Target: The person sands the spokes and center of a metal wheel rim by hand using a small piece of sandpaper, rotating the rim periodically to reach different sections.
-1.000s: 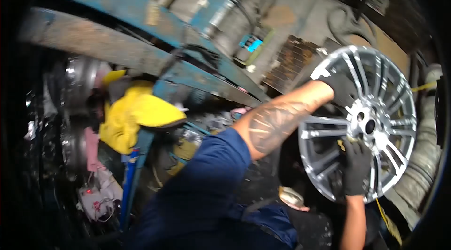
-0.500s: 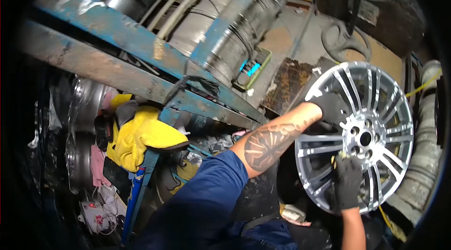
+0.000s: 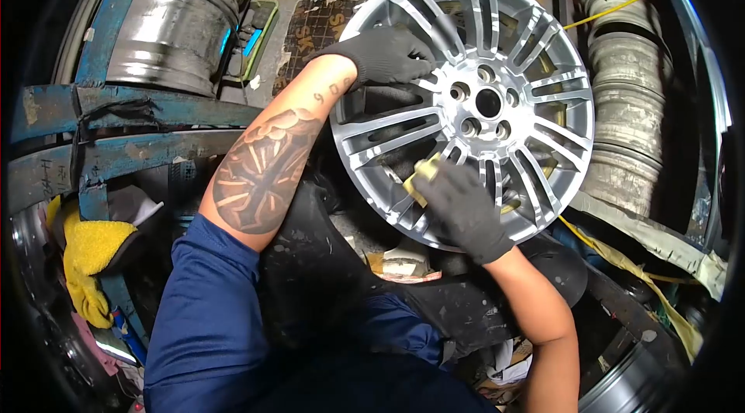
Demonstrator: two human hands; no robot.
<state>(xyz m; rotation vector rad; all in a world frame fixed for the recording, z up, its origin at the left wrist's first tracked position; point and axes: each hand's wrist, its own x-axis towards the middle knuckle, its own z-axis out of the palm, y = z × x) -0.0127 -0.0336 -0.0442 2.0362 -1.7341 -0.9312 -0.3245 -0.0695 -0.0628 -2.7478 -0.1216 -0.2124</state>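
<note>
A silver alloy wheel [image 3: 486, 131] with paired spokes and several bolt holes faces up in front of me, tilted. My left hand [image 3: 390, 58], in a dark grey glove, is on the upper-left spokes with its fingers curled over one near the hub. Below the hub, my right hand [image 3: 467, 207], gloved the same way, pinches a small folded yellow piece of what looks like sandpaper [image 3: 421, 178] against the lower-left spokes. The hand is slightly blurred.
Worn rims [image 3: 625, 114] stand stacked at the right, and shiny barrels [image 3: 167, 37] lie at the upper left. A blue metal frame [image 3: 182, 108] crosses the left side. A yellow cloth [image 3: 93, 246] hangs there. Yellow hose [image 3: 621, 3] runs behind the wheel.
My view has swung right, so the wheel appears further left and larger. My right hand has moved from just below the hub to the lower-left spokes; my left stays on the wheel.
</note>
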